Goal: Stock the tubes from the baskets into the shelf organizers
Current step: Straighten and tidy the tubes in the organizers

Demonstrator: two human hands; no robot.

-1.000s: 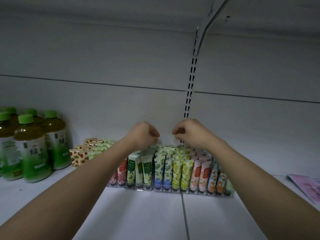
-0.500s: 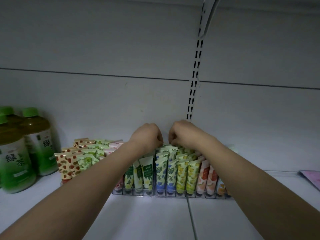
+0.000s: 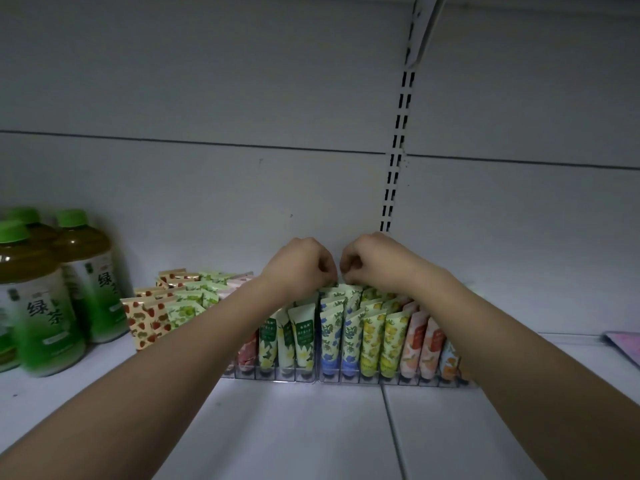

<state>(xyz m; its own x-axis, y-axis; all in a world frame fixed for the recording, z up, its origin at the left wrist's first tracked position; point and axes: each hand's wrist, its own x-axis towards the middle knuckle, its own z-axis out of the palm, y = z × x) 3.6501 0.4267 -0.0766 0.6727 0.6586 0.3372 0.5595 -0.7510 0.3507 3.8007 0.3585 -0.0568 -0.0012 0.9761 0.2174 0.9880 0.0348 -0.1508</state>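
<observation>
Bottles (image 3: 52, 292) are parked at the left edge of the shelf (image 3: 294, 427), with a bunch of boxes (image 3: 152, 317) just beside them, further in. None of that needs to be touched for this step.

The tubes (image 3: 341, 336) are stood cap-down in the clear organizers (image 3: 343, 375) near the middle of the shelf, packed in rows running toward the back wall. It looks like a back-row tube is being seated or straightened right now — so the thing to get right is probably a straight-down push into its own slot, kept in line with the same-colour row, without the front tubes being knocked forward. A gentle touch is likely enough; the crimped tops seem soft and could be bent if squeezed hard.

Left hand (image 3: 299, 263): reached in over the green and blue rows, knuckles up, fingers curled down to the tube tops at the back. A pinch on a crimped end is suggested, but which tube it is can't be made out. Right hand (image 3: 372, 261): mirrored just beside it, almost touching, fingers curled the same way over the blue-yellow rows — a tube top seems to be pinched here too, though the fingertips are hidden behind the knuckles. Both forearms are stretched across the front edge of the shelf, wrists bent down.

No baskets are in view.
</observation>
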